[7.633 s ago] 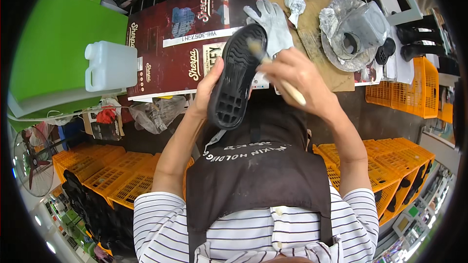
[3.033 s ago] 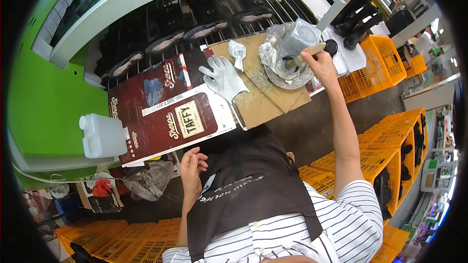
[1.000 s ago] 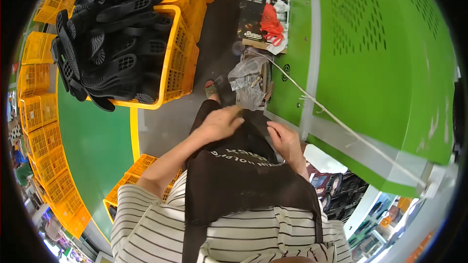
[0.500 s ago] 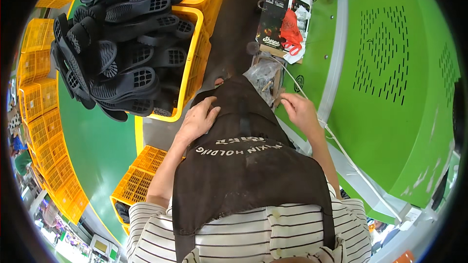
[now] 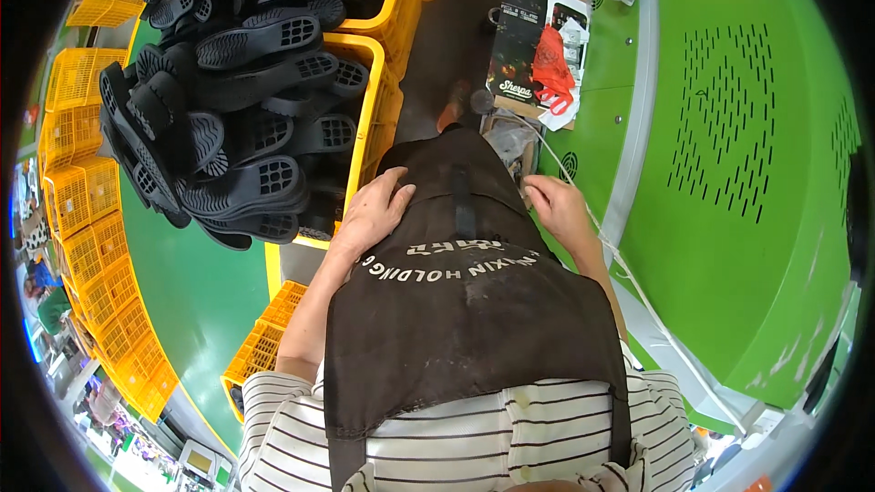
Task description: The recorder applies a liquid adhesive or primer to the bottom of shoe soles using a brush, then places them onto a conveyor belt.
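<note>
My left hand (image 5: 375,208) lies on the dark apron (image 5: 474,337) over my lap, its fingers stretched out and holding nothing. At the apron's right side is my right hand (image 5: 560,208), fingers loosely bent with a gap between thumb and forefinger. Nothing shows in it, though its underside is hidden. Beyond my left hand, a yellow crate (image 5: 372,123) is heaped with black shoe soles (image 5: 251,184), some overhanging its left side. Past my right hand sits a clear plastic bag (image 5: 511,139), partly covered by the apron.
A green perforated machine panel (image 5: 720,128) fills the right side, with a white cable (image 5: 652,308) along it. Ahead stands an open dark carton (image 5: 518,46) holding a red bag (image 5: 551,64). Yellow crates (image 5: 87,191) are stacked at far left; another crate (image 5: 264,333) stands near my left elbow.
The view has shifted, so the soles, crates and carton sit slightly lower and further right. The apron now covers more of the clear bag. Both hands stay nearly in place.
</note>
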A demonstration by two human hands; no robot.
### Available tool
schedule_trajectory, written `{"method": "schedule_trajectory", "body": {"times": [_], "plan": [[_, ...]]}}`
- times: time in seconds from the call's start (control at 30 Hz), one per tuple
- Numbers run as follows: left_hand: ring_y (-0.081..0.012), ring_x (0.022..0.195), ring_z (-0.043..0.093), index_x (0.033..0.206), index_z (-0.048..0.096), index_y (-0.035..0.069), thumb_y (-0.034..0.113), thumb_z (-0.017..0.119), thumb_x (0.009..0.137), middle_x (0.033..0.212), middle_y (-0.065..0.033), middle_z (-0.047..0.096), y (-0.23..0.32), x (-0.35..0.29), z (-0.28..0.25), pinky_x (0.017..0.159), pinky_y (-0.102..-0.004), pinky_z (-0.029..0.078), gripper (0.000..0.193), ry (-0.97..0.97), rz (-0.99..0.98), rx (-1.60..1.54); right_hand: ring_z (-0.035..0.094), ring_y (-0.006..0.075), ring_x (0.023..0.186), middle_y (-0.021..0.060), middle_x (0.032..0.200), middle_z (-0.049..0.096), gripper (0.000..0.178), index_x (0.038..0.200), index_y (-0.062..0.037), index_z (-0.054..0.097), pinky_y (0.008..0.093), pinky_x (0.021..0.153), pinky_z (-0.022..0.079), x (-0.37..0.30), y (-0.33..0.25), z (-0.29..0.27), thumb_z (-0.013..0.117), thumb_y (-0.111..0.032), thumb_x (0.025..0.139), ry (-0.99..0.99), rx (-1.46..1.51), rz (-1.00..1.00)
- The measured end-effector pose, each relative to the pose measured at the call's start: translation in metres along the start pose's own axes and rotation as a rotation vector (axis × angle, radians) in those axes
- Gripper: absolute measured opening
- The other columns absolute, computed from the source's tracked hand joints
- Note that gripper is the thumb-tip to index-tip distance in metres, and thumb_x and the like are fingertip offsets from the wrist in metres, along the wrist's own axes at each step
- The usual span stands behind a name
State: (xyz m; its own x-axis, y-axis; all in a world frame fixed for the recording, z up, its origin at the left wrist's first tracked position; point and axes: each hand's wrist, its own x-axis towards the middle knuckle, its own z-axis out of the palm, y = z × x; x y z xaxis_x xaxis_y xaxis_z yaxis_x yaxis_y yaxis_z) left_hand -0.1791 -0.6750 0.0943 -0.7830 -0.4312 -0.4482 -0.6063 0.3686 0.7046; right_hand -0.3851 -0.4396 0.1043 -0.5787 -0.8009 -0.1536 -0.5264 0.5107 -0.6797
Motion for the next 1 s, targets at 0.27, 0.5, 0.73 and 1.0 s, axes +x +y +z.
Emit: {"method": "schedule_trajectory", "body": {"times": [0.27,0.5,0.73,1.0], "plan": [[-0.0349,0.096,0.062,0.123,0.053,0.000,0.025,0.058,0.091,0.098,-0.0201,0.065,0.011,0.054,-0.017,0.086,-0.0415,0.047,0.041,-0.044,-0.059,-0.002,0.065,0.0346,0.082,0.0172,0.091,0.068,0.017,0.097,-0.0009,0.067,0.0394,0.073,0.052,0.069,0.014,-0.010,0.063,-0.014,0.087,-0.064,0.017,-0.002],[-0.0349,0.093,0.062,0.122,0.053,-0.001,0.022,0.060,0.089,0.097,-0.0197,0.065,0.055,0.169,-0.052,0.083,-0.0418,0.048,0.041,-0.042,0.015,-0.004,0.064,0.0365,0.083,0.0181,0.092,0.067,0.015,0.095,-0.0016,0.067,0.0403,0.073,0.052,0.179,0.058,-0.027,0.062,-0.012,0.086,-0.156,0.048,-0.019],[-0.0346,0.092,0.062,0.123,0.052,-0.001,0.022,0.061,0.089,0.095,-0.0189,0.064,0.127,0.329,-0.117,0.081,-0.0420,0.048,0.042,0.072,0.009,-0.065,0.065,0.0353,0.084,0.0169,0.088,0.068,0.017,0.095,-0.0021,0.068,0.0392,0.076,0.053,0.398,0.098,-0.083,0.063,-0.014,0.085,-0.244,-0.043,-0.203],[-0.0243,0.077,0.065,0.127,0.051,-0.001,0.021,0.060,0.090,0.091,-0.0129,0.067,0.159,0.399,-0.173,0.072,-0.0346,0.050,0.044,0.140,-0.171,-0.227,0.065,0.0364,0.078,0.0192,0.086,0.067,0.014,0.095,-0.0003,0.068,0.0413,0.072,0.053,0.632,0.071,-0.169,0.063,-0.009,0.084,-0.086,-0.082,-0.326]]}}
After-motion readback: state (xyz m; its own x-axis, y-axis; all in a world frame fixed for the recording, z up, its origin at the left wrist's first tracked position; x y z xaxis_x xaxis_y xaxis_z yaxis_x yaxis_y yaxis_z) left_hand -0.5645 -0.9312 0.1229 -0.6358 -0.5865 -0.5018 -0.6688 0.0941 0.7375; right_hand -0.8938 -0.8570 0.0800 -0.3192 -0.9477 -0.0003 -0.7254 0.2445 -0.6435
